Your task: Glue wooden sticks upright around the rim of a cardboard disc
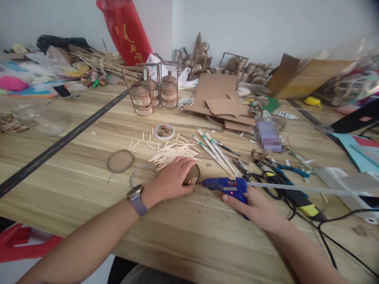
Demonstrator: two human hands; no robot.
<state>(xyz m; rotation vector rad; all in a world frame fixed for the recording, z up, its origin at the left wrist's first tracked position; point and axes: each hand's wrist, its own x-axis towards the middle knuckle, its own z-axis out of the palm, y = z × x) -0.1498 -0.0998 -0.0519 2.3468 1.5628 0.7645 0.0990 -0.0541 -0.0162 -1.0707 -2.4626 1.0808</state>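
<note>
On the wood-grain tabletop (189, 232), a round brown cardboard disc (120, 161) lay left of a grey ring (144, 166), your left hand (174, 177) curled around a second brown cardboard round (194, 172) bearing short pale wooden sticks (193, 181), and your right hand (260, 207) clasped a blue plastic glue gun (220, 185), nozzle just beside them.

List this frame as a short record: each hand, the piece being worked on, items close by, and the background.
Left hand: on a brown cardboard piece, partly covering it
Right hand: gripping a blue glue gun, red light showing
Nozzle: beside small pale sticks at the piece's near edge; contact unclear
Close by: loose stick pile, brown disc, grey ring, brown balls in a white ring-shaped holder
Background: lidded baskets in frames, red bag, open cardboard box
</note>
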